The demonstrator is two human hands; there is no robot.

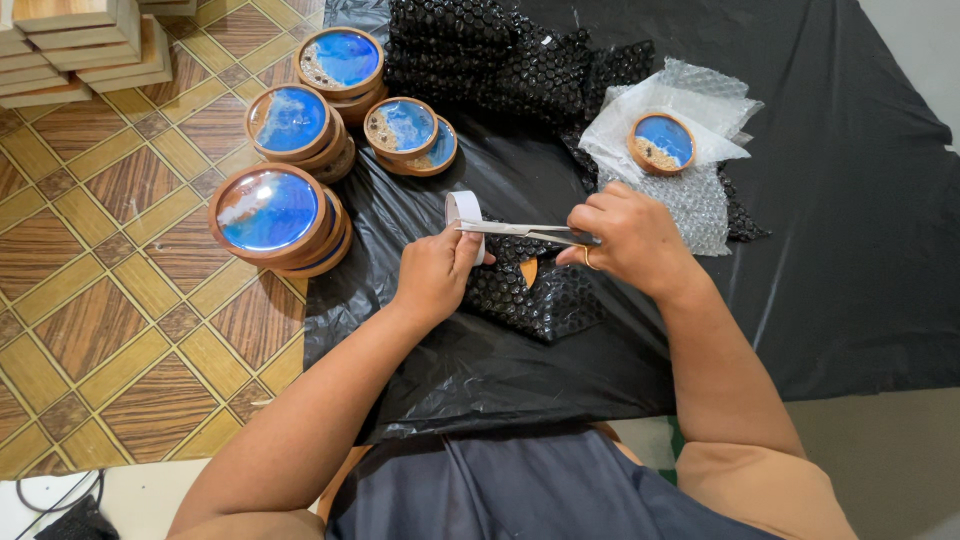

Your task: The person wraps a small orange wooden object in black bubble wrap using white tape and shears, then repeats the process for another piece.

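We note our left hand (pixel 435 275) pinching a light, limp tape roll (pixel 463 210) above the black bubble-wrapped bundle (pixel 535 300); our right hand (pixel 630 240) grips rigid scissors (pixel 520 231) by the handles, blades at the tape.

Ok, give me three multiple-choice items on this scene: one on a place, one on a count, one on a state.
1. Where does the unwrapped coaster lie?
A. on clear bubble wrap
B. on the tiled floor
C. in the lap

2. How many stacks of round blue pieces stand at the left?
A. two
B. four
C. six

3. What does the right hand hold?
A. a brush
B. scissors
C. nothing

Answers: 1 A, it rests on the clear sheet; 2 B, four piles show; 3 B, the blades reach the tape roll in the left hand.
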